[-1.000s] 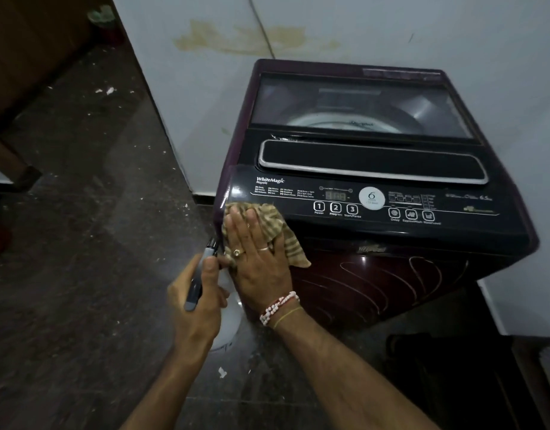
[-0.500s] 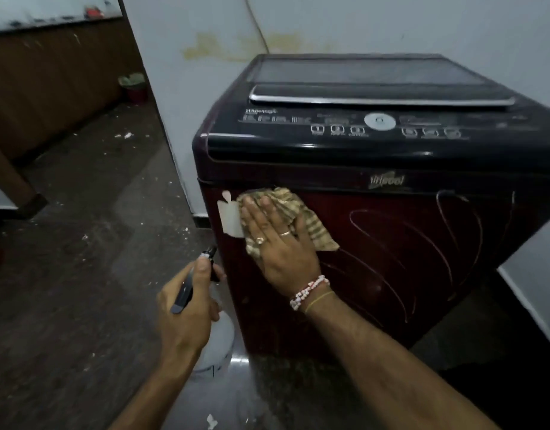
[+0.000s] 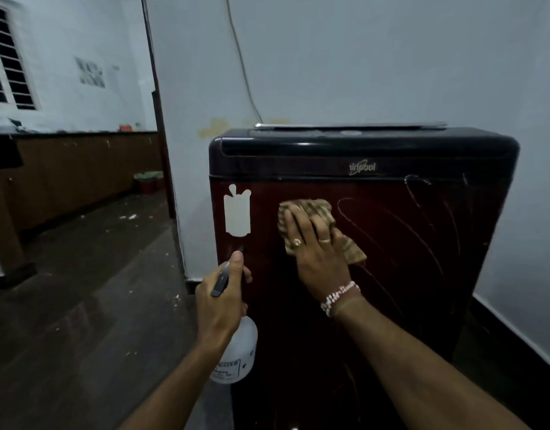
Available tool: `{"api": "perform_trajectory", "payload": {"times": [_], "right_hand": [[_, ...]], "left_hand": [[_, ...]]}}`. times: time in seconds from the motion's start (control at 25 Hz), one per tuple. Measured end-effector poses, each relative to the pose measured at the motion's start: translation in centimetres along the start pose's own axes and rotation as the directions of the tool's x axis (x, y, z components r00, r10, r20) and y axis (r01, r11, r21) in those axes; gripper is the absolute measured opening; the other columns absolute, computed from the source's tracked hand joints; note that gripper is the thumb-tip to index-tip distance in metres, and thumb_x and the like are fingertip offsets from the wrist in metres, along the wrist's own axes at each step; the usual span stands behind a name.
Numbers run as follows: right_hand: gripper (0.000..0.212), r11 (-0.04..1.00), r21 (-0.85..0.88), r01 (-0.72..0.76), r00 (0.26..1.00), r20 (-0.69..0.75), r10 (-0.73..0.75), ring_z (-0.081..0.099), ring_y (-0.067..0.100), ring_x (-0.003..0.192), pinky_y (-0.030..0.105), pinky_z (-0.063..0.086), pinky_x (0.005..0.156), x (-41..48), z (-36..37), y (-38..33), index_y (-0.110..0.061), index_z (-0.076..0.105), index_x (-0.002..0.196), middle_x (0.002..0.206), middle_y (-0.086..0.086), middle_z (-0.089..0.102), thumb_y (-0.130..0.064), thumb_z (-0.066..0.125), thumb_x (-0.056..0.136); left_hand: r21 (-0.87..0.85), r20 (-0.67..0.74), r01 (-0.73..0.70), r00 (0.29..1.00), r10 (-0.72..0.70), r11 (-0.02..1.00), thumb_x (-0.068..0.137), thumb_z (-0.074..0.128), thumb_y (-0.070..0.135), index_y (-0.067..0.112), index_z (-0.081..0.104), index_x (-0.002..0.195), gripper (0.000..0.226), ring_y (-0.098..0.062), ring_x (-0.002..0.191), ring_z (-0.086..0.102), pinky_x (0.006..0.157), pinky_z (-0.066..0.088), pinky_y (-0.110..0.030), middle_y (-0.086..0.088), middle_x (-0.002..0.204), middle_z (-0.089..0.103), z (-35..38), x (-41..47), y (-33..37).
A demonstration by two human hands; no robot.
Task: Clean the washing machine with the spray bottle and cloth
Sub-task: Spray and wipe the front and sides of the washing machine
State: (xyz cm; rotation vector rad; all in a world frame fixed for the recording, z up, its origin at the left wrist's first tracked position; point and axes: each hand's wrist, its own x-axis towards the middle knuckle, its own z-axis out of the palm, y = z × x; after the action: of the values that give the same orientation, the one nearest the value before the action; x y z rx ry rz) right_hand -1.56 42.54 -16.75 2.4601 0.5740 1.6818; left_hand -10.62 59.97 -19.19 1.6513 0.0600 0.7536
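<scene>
A dark maroon top-load washing machine (image 3: 422, 243) with a black top stands against the wall, its front panel facing me. My right hand (image 3: 317, 256) presses a striped beige cloth (image 3: 311, 209) flat against the upper front panel, right of a white sticker (image 3: 237, 212). My left hand (image 3: 219, 299) grips a white spray bottle (image 3: 239, 352) by its dark trigger head, held upright close to the panel's left edge, nozzle toward the panel below the sticker.
A white wall (image 3: 360, 57) rises behind the machine with a cable (image 3: 242, 66) hanging down it. Dark floor (image 3: 81, 305) with scattered white specks stretches to the left. A wooden counter (image 3: 66, 169) and a small bin (image 3: 148, 181) stand far left.
The view has dropped from the machine's top to its front. My right hand moved the cloth from the control panel's corner down onto the front panel and rightward. The spray bottle stayed in my left hand.
</scene>
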Motion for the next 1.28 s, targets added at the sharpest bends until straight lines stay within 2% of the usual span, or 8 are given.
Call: {"api": "perform_trajectory", "payload": {"times": [0.2, 0.32, 0.48, 0.64, 0.84, 0.96, 1.08, 1.28], "right_hand": [[0.074, 0.971, 0.003, -0.238, 0.97, 0.045, 0.238, 0.042, 0.031, 0.124, 0.051, 0.046, 0.088, -3.9, -4.5, 6.2, -0.009, 0.042, 0.151, 0.154, 0.007, 0.043, -0.005, 0.049, 0.077], [0.071, 0.93, -0.016, -0.368, 0.929, 0.043, 0.368, 0.04, 0.035, 0.127, 0.056, 0.044, 0.093, -6.0, -7.2, 9.9, -0.006, 0.042, 0.151, 0.153, 0.011, 0.042, -0.007, 0.049, 0.08], [0.07, 0.925, -0.034, -0.378, 0.925, 0.027, 0.379, 0.039, 0.035, 0.13, 0.057, 0.041, 0.1, -8.8, -9.7, 12.4, -0.005, 0.04, 0.151, 0.152, 0.013, 0.043, -0.009, 0.049, 0.081], [0.072, 0.909, -0.066, -0.412, 0.911, -0.004, 0.413, 0.039, 0.035, 0.126, 0.05, 0.033, 0.105, -9.3, -10.6, 14.2, -0.003, 0.042, 0.15, 0.153, 0.013, 0.044, -0.006, 0.052, 0.079], [0.074, 0.896, -0.088, -0.436, 0.9, -0.033, 0.435, 0.039, 0.034, 0.125, 0.048, 0.032, 0.1, -10.4, -11.3, 15.6, -0.002, 0.043, 0.149, 0.151, 0.014, 0.047, -0.006, 0.057, 0.076], [0.074, 0.892, -0.09, -0.443, 0.896, -0.027, 0.443, 0.039, 0.033, 0.125, 0.05, 0.037, 0.097, -11.2, -11.9, 16.1, -0.004, 0.043, 0.149, 0.149, 0.014, 0.049, -0.006, 0.058, 0.076], [0.072, 0.864, -0.085, -0.496, 0.868, -0.001, 0.497, 0.038, 0.032, 0.126, 0.054, 0.043, 0.096, -11.6, -12.9, 16.3, -0.002, 0.044, 0.149, 0.15, 0.014, 0.049, -0.006, 0.055, 0.078], [0.076, 0.843, -0.064, -0.534, 0.844, 0.02, 0.536, 0.036, 0.032, 0.129, 0.056, 0.042, 0.104, -12.8, -14.3, 16.8, -0.001, 0.041, 0.151, 0.154, 0.014, 0.044, 0.003, 0.062, 0.078]], "left_hand": [[-0.04, 0.027, -0.006, 1.0, 0.007, 0.999, 0.091, 0.051, 0.066, 0.01, 0.071, 0.076, 0.061, -0.017, 0.039, 0.058, 0.041, 0.048, -0.028, -0.014, 0.077, 0.073, -0.1, 0.3, 2.6], [-0.043, 0.059, -0.001, 0.998, 0.004, 0.999, 0.093, 0.04, 0.071, 0.01, 0.071, 0.076, 0.071, -0.016, 0.04, 0.057, 0.045, 0.05, -0.031, -0.01, 0.076, 0.074, 0.2, 0.3, 4.3], [0.0, 0.069, 0.013, 0.998, -0.013, 1.0, 0.098, 0.034, 0.073, 0.011, 0.07, 0.065, 0.079, -0.013, 0.041, 0.058, 0.044, 0.049, -0.031, -0.003, 0.057, 0.068, 2.2, -0.3, 5.8], [0.013, 0.109, 0.025, 0.994, -0.027, 1.0, 0.091, 0.027, 0.081, 0.011, 0.075, 0.073, 0.087, -0.014, 0.036, 0.058, 0.044, 0.051, -0.029, -0.002, 0.068, 0.076, 4.0, -0.4, 6.3], [0.017, 0.207, -0.002, 0.978, -0.001, 1.0, 0.09, 0.025, 0.081, 0.01, 0.072, 0.066, 0.089, -0.013, 0.042, 0.061, 0.044, 0.048, -0.026, -0.004, 0.06, 0.072, 6.7, -1.3, 7.0], [-0.02, 0.228, -0.02, 0.973, 0.024, 1.0, 0.09, 0.021, 0.082, 0.013, 0.075, 0.072, 0.09, -0.016, 0.038, 0.06, 0.045, 0.05, -0.025, -0.003, 0.068, 0.077, 8.2, -1.7, 8.0], [-0.067, 0.252, -0.029, 0.967, 0.045, 0.997, 0.097, 0.023, 0.078, 0.011, 0.074, 0.067, 0.089, -0.013, 0.039, 0.059, 0.043, 0.05, -0.024, -0.004, 0.061, 0.074, 9.7, -1.9, 9.6], [0.025, 0.267, -0.104, 0.959, 0.094, 0.994, 0.101, 0.022, 0.075, 0.017, 0.073, 0.068, 0.084, -0.012, 0.039, 0.063, 0.046, 0.049, -0.02, 0.002, 0.064, 0.075, 11.2, -2.3, 10.9]]}}
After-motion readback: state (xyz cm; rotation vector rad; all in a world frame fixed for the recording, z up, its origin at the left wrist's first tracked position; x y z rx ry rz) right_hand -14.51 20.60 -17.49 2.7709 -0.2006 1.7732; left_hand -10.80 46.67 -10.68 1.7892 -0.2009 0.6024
